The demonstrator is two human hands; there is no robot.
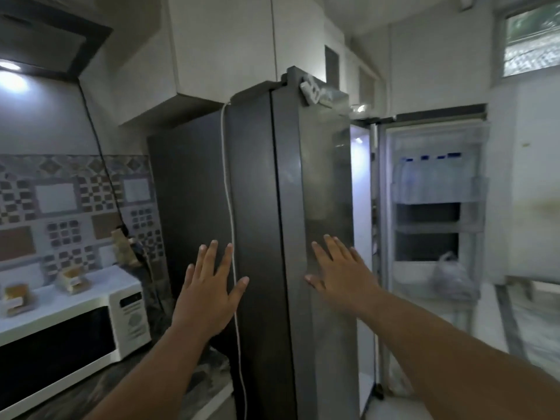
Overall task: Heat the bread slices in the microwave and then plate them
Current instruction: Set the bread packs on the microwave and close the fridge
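Observation:
A white microwave (75,331) with a dark door stands shut on the counter at the lower left. A tall dark grey fridge (260,207) fills the middle of the view. Its right door (436,207) is swung wide open, showing door shelves with bottles and a plastic bag. My left hand (209,286) is raised with fingers spread in front of the fridge's side, holding nothing. My right hand (339,274) lies flat with straight fingers against the fridge's closed left door. No bread slices or plate are plainly visible.
Several small jars or packets (18,298) sit on top of the microwave. A white cable (233,237) hangs down the fridge's side. Patterned tiles (66,207) cover the wall behind the counter, with a lit hood (45,40) above. Open floor (515,328) lies at the right.

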